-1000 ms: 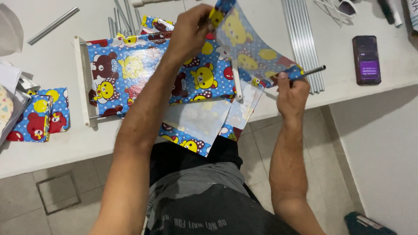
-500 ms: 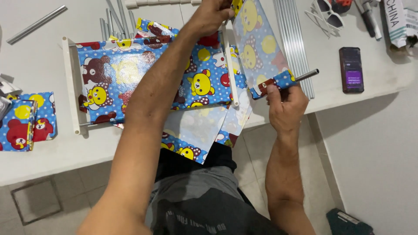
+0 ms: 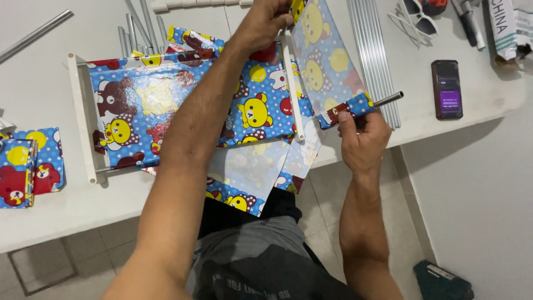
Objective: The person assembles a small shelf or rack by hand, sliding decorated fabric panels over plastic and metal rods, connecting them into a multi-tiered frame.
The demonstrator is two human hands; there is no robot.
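Observation:
A blue cartoon-bear cloth panel (image 3: 325,66) is held up over the white table (image 3: 44,72). My left hand (image 3: 264,22) pinches its top edge at the far end. My right hand (image 3: 361,136) grips its near hem, where a metal tube (image 3: 387,99) sticks out of the sleeve. Below lies a larger piece of the same cloth (image 3: 166,105) stretched on a frame with white plastic bars (image 3: 80,116), one bar (image 3: 293,94) just left of the panel.
Several metal tubes (image 3: 375,50) lie right of the panel, more tubes (image 3: 136,28) at the back. A dark phone (image 3: 447,89), white sunglasses (image 3: 413,19) and a box (image 3: 508,28) sit at the right. Folded cloth pieces (image 3: 25,166) lie at the left edge.
Both hands have shifted the panel slightly toward the table's far side, and the tube now sticks out further from the hem. The view has tilted a little.

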